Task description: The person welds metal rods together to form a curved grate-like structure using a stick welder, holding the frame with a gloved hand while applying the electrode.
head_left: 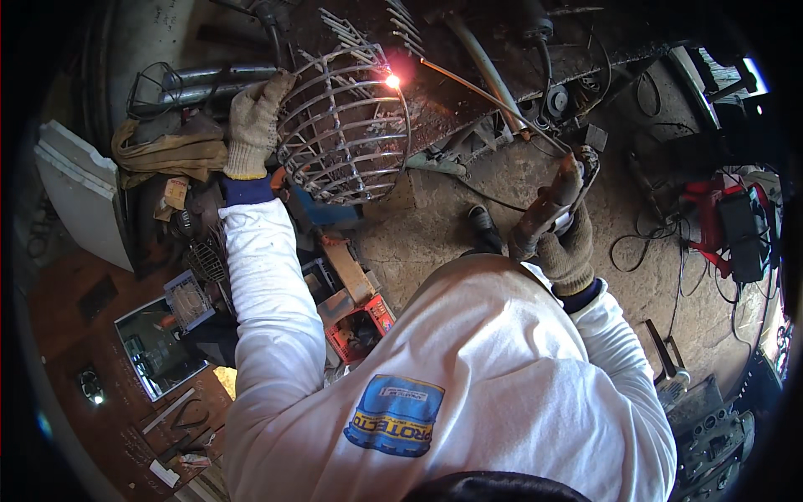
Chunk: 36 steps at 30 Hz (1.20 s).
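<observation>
A round cage of welded metal bars [350,125] rests at the edge of a dark worktable, tilted toward me. My left hand [256,117], in a knitted work glove, closes its fingers on the cage's left rim. At the cage's upper right rim burns a bright welding arc [392,81]. In my gloved right hand [569,255] is a worn brown electrode holder [548,205], gripped low near my body. From its jaws a long thin welding rod [493,99] slants up and left, its glowing end close to the arc.
Metal tubes [222,84] and a folded brown cloth [167,151] lie left of the cage. Beyond it the worktable [439,109] carries bars and pipes. Below stands a red crate [360,328]. Cables [648,243] trail over the concrete floor at right, near a red-and-black machine [728,222].
</observation>
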Each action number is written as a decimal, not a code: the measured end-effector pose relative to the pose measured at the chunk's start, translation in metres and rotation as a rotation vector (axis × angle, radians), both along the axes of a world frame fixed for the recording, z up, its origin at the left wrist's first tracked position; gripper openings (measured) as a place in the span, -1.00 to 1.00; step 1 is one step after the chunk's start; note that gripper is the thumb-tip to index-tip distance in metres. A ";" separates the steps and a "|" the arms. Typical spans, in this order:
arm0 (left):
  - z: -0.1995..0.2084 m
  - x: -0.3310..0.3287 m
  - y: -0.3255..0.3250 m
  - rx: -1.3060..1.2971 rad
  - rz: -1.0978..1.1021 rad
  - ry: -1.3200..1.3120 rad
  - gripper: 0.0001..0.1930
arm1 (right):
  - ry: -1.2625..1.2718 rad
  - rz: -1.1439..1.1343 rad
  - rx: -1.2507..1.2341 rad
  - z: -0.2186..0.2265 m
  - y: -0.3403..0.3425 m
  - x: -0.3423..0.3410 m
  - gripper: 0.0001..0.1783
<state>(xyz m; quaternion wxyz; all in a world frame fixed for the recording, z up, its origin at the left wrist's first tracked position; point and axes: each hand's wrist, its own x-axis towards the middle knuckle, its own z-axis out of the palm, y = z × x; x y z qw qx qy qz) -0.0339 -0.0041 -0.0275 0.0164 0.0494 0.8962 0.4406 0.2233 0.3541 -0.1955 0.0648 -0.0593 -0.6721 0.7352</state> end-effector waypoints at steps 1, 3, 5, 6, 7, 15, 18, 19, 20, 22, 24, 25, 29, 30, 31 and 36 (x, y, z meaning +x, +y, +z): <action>0.004 0.003 0.002 -0.011 0.014 -0.032 -0.50 | 0.002 -0.022 -0.038 0.002 -0.001 0.001 -0.35; 0.006 0.002 0.002 -0.037 -0.002 -0.054 -0.49 | 0.004 -0.046 0.008 0.004 0.000 0.001 -0.37; -0.001 0.003 0.001 -0.033 0.019 -0.007 -0.49 | 0.015 -0.027 -0.052 0.004 0.002 0.000 -0.36; -0.002 0.003 0.003 -0.029 0.038 0.038 -0.48 | 0.023 -0.011 -0.111 0.006 0.001 -0.001 -0.36; -0.002 0.003 0.005 -0.027 0.036 0.038 -0.48 | 0.024 0.002 -0.228 0.007 0.000 -0.001 -0.36; 0.015 0.013 0.009 -0.257 0.058 0.187 -0.40 | 0.022 -0.021 -0.014 0.008 0.004 0.001 -0.31; 0.023 0.018 0.022 -0.313 0.076 0.339 -0.42 | 0.015 -0.013 -0.065 0.008 0.003 0.001 -0.30; 0.026 0.022 0.028 -0.456 0.062 0.444 -0.42 | 0.024 -0.011 -0.102 0.007 0.003 0.001 -0.29; 0.028 0.025 0.031 -0.599 0.047 0.548 -0.40 | 0.025 -0.012 -0.101 0.004 0.004 0.002 -0.29; 0.025 0.028 0.031 -0.657 -0.017 0.659 -0.39 | 0.031 0.027 0.036 -0.001 0.007 0.002 -0.30; 0.025 0.034 0.034 -0.711 -0.084 0.769 -0.36 | 0.008 0.013 0.023 -0.001 0.004 0.002 -0.31; 0.027 0.038 0.039 -0.723 -0.081 0.774 -0.35 | -0.014 -0.002 0.009 -0.001 0.002 0.002 -0.32; 0.030 0.045 0.051 -0.710 -0.093 0.805 -0.35 | -0.006 -0.005 0.035 0.000 0.003 0.002 -0.32; 0.031 0.048 0.053 -0.710 -0.091 0.805 -0.35 | -0.015 0.011 0.076 0.001 0.004 0.002 -0.32; 0.031 0.051 0.056 -0.712 -0.092 0.786 -0.40 | -0.024 0.026 0.117 0.001 0.005 0.002 -0.31; 0.029 0.053 0.058 -0.673 -0.105 0.784 -0.43 | -0.017 0.023 0.145 -0.006 0.003 0.004 -0.31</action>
